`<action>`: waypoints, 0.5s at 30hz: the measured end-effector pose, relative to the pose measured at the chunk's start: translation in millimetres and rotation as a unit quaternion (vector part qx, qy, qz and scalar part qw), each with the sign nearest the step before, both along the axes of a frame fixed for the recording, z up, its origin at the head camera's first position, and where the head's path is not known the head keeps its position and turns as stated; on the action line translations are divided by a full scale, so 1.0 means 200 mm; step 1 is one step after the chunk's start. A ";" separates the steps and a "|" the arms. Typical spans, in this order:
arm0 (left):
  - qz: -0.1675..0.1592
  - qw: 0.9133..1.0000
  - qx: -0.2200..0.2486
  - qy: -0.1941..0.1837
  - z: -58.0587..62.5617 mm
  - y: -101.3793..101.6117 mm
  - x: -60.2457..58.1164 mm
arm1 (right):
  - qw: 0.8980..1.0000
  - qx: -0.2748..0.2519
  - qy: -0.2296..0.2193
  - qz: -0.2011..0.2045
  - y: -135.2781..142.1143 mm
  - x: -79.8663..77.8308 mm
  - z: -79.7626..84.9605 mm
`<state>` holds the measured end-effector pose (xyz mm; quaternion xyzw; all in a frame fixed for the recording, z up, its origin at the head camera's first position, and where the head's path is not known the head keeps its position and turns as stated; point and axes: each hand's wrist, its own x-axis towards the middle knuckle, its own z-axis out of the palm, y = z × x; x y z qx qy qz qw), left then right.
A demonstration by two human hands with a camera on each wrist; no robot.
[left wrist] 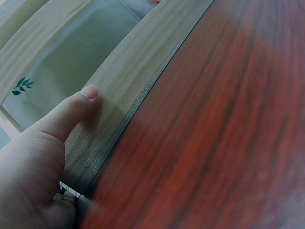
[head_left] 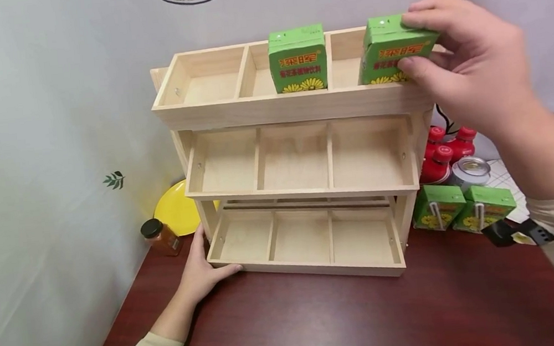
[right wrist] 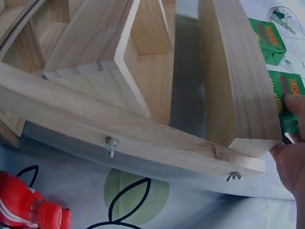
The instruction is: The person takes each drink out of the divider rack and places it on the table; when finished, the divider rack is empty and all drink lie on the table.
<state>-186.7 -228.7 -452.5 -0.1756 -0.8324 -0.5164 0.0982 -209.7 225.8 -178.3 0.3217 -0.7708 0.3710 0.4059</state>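
Note:
A three-tier wooden rack [head_left: 291,109] with three compartments per tier stands on the dark red table. My right hand [head_left: 471,59] grips a green drink carton [head_left: 386,54] between thumb and fingers, its lower part inside the top tier's right compartment. Another green drink carton [head_left: 298,59] stands upright in the top middle compartment. At the bottom tier's left end, my left hand [head_left: 198,272] holds the rack, thumb along the front board [left wrist: 128,81] and fingers around the side. In the right wrist view, the right hand [right wrist: 290,157] is partly cut off at the edge, by the held carton.
Right of the rack stand two more green cartons [head_left: 483,209], a silver can [head_left: 470,172] and several red bottles [head_left: 436,163]. On the left, a black-lidded jar [head_left: 160,237] stands before a yellow plate [head_left: 177,209]. A wall rises close behind.

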 end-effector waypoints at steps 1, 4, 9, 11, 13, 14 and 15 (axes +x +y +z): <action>0.000 1.000 0.001 0.000 0.00 0.00 0.00 | 1.000 -0.008 -0.008 -0.002 0.00 0.01 0.00; -0.002 1.000 0.003 -0.002 -0.01 -0.01 0.00 | 1.000 -0.021 -0.012 0.004 -0.01 0.02 0.01; 0.000 1.000 -0.003 -0.004 -0.01 -0.01 0.00 | 0.994 -0.058 0.015 0.087 0.01 0.01 0.00; 0.001 1.000 -0.004 -0.005 -0.01 -0.01 0.00 | 0.985 -0.106 0.007 0.135 0.02 0.00 -0.01; 0.000 1.000 -0.004 -0.006 -0.01 -0.01 0.01 | 0.974 -0.149 -0.002 0.168 0.03 0.00 -0.01; -0.001 1.000 -0.003 -0.006 -0.01 -0.01 0.01 | 0.970 -0.165 -0.003 0.177 0.03 -0.01 -0.01; -0.001 1.000 -0.002 -0.006 -0.01 -0.01 0.01 | 0.967 -0.174 -0.004 0.183 0.03 0.00 -0.01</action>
